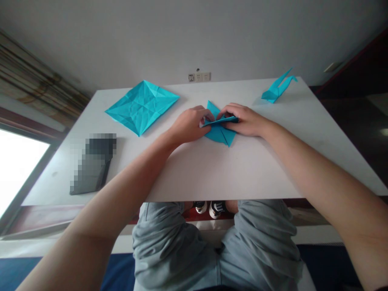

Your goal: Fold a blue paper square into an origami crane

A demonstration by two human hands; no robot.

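So you've got the folded paper on the desk, right between your two hands. It's matte turquoise stuff with pointy corners: one tip sticks out on the far side, a couple of broad flaps fan out on the near side with a dark slit between them, and a stiff ridge stands up across the middle.

Your left hand comes in from the left of the folded paper, fingers pinched on that end of the ridge. Your right hand mirrors it from the right, fingers gripping the other end. The exact fingertip contact is partly hidden by the ridge.

Left of the folded paper and a bit farther back there's a creased sheet, same turquoise, lying as a diamond with a whole web of crisp fold lines. Right of the folded paper and farther back sits a paper bird, all slim, sharp spikes, one with a bent tip. Well to the left and nearer you than the folded paper is a dark, flat, roughly rectangular slab, too pixelated to identify. The desk itself is smooth and pale.
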